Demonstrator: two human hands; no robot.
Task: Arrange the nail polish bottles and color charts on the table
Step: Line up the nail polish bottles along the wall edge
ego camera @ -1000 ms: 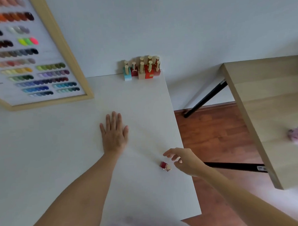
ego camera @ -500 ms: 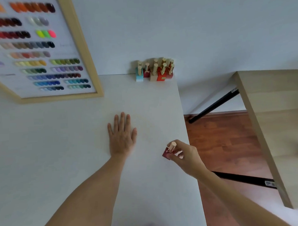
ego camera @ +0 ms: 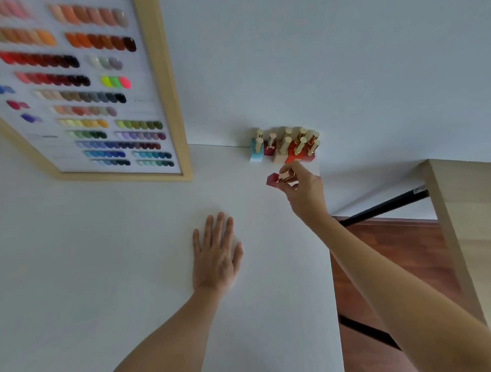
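The right hand (ego camera: 303, 187) pinches the red bottle (ego camera: 272, 180) by its gold cap, tilted, just in front of the bottle cluster (ego camera: 286, 146); the left hand (ego camera: 217, 254) lies flat, open, farther from the cluster.

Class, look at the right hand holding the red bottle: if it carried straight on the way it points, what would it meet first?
Most likely the cluster of nail polish bottles against the wall. The right hand, gripping the red bottle, is just short of it, though depth is uncertain.
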